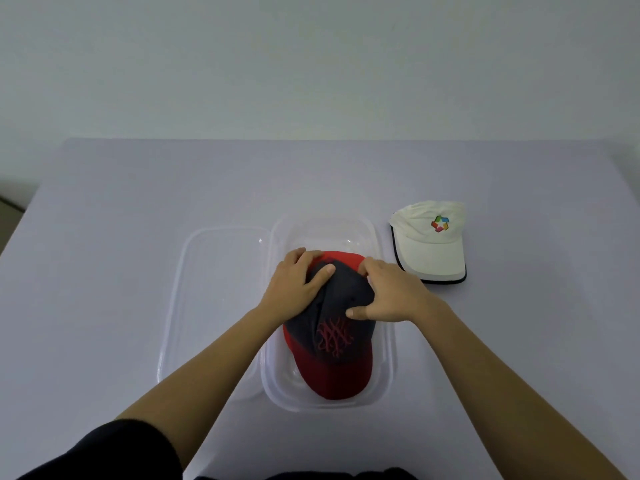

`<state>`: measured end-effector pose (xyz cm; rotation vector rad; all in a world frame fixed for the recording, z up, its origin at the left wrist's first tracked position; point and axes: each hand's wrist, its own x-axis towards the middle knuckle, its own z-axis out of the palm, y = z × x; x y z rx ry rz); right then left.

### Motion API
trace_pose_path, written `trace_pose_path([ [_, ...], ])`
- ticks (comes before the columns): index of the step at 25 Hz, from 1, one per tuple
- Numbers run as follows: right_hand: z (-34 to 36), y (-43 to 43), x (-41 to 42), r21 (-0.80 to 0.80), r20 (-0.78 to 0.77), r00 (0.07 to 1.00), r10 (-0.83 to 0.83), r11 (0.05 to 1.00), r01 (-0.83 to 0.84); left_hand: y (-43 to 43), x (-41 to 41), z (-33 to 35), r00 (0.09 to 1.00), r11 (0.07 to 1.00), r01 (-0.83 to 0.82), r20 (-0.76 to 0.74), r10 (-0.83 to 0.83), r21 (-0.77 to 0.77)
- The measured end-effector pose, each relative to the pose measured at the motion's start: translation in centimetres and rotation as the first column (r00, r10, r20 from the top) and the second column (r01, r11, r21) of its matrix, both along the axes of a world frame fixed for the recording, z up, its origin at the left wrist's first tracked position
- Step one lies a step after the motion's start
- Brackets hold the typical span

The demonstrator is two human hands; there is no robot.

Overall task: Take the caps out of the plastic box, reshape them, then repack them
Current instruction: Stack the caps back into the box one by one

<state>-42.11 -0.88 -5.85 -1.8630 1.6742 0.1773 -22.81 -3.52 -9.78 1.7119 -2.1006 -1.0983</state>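
The left hand (298, 282) and right hand (391, 296), apparently both gripping the red cap (341, 344) at frame centre, may crease its crown against the plastic box (387, 372).

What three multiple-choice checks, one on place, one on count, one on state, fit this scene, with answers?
1. The white cap lies: A on the table right of the box; B in the box; C on a shelf.
2. Caps in view: A one; B two; C three.
3. The red cap is: A untouched; B held by one hand; C gripped by both hands.
Answers: A, it sits on the table beside the box; B, one white, one red; C, the left hand and right hand both grip its crown.
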Motion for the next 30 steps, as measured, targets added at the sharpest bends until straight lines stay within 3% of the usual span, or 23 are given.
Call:
trace_pose_path([
  [3, -0.5, 0.7, -0.8, 0.075, 0.256, 0.954, -0.157, 0.987, 0.143, 0.2, 0.1, 0.0, 0.997, 0.997, 0.062, -0.038, -0.061, 0.036],
  [9, -1.7, 1.6, -1.6, 0.071, 0.261, 0.965, -0.034, 0.997, 0.015, -0.5, -0.3, -0.5, 0.984, 0.985, 0.168, 0.046, -0.170, 0.042],
  [11, -1.5, 1.1, -2.4, 0.107, 0.487, 0.860, -0.151, 0.988, 0.114, -0.7, -0.4, -0.6, 0.981, 0.983, 0.181, 0.060, -0.183, 0.039],
  [12, -1.5, 0.6, -3.0, 0.086, 0.593, 0.765, -0.252, 0.964, 0.251, -0.8, -0.4, -0.7, 0.982, 0.983, 0.179, 0.059, -0.182, 0.044],
  [13, -1.8, -0.1, -3.8, 0.030, 0.653, 0.675, -0.343, 0.903, 0.429, -0.9, -0.3, -0.7, 0.981, 0.982, 0.181, 0.063, -0.184, 0.047],
  [15, -2.7, -1.8, -5.8, -0.162, 0.672, 0.572, -0.469, 0.661, 0.732, -0.9, -0.2, -0.5, 0.978, 0.981, 0.190, 0.078, -0.193, 0.049],
  [17, -3.5, -3.6, -8.5, -0.315, 0.641, 0.539, -0.546, 0.454, 0.834, -1.0, -0.2, 0.2, 0.982, 0.983, 0.175, 0.059, -0.178, 0.051],
  [18, -4.1, -4.4, -10.0, -0.362, 0.610, 0.549, -0.572, 0.415, 0.835, -1.4, -0.4, 0.8, 0.988, 0.988, 0.150, 0.015, -0.151, 0.044],
  [20, -4.9, -5.7, -12.6, -0.353, 0.521, 0.570, -0.636, 0.447, 0.822, -2.6, -1.6, 2.1, 0.992, 0.996, 0.094, -0.087, -0.093, 0.007],
  [22, -5.8, -6.7, -14.5, -0.236, 0.461, 0.567, -0.683, 0.521, 0.820, -4.2, -4.2, 3.4, 0.990, 0.995, 0.082, -0.112, -0.088, -0.057],
  [25, -7.1, -7.4, -16.2, -0.063, 0.510, 0.472, -0.719, 0.517, 0.854, -7.0, -9.8, 4.3, 0.984, 0.983, 0.154, -0.077, -0.162, -0.103],
  [30, -9.1, -6.7, -16.9, 0.060, 0.583, 0.431, -0.688, 0.566, 0.822, -10.8, -17.3, 2.9, 0.968, 0.953, 0.248, -0.089, -0.235, 0.176],
])
